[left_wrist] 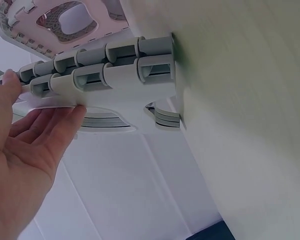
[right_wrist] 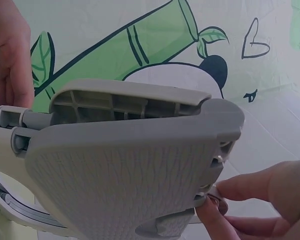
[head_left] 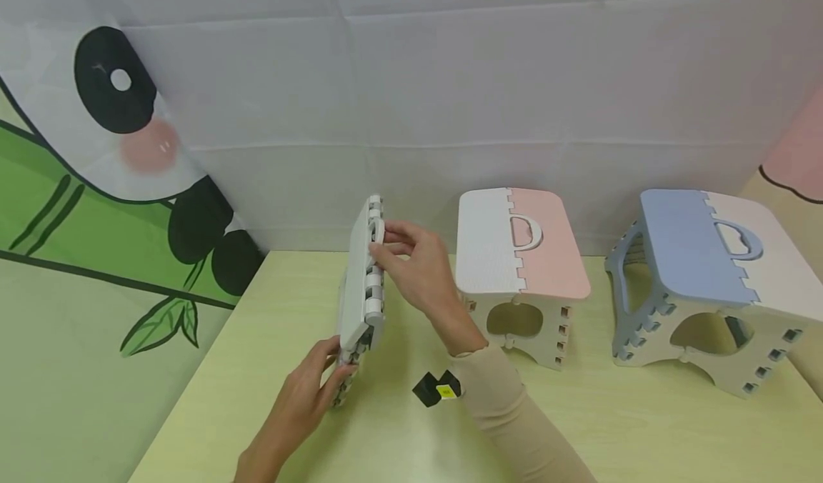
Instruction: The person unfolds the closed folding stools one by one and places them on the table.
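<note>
A white and grey folding step stool, mostly folded flat, stands on edge at the left of the table. Its hinge side faces up and to the right. My right hand pinches the handle at that hinge side; the right wrist view shows thumb and fingers there. Lower down, my left hand grips the near edge, thumb on one side and fingers on the other. In the left wrist view the folded leg joints touch the tabletop. A narrow gap shows between the top's two halves in the right wrist view.
A white and pink stool stands unfolded just right of my right hand. Farther right stands a blue and white one. Small black pieces with a yellow label lie beside my right sleeve. A white cloth hangs behind the table.
</note>
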The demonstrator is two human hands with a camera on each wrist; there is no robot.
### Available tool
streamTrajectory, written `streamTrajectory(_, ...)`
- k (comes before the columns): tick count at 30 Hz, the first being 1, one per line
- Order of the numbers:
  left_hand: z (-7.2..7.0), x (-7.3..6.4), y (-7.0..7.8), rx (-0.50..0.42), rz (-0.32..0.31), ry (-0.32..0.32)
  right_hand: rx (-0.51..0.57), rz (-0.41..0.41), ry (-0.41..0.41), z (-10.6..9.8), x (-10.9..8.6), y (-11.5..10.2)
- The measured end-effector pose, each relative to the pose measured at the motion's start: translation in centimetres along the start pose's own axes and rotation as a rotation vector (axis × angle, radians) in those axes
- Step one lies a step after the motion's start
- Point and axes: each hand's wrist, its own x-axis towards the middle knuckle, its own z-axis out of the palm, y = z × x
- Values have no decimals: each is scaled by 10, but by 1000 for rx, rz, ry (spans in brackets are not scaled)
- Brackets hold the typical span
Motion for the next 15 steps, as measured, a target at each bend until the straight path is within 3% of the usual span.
streamTrajectory(15,7,5,3,-97,73,53,-56,-29,6,5,-1,-5)
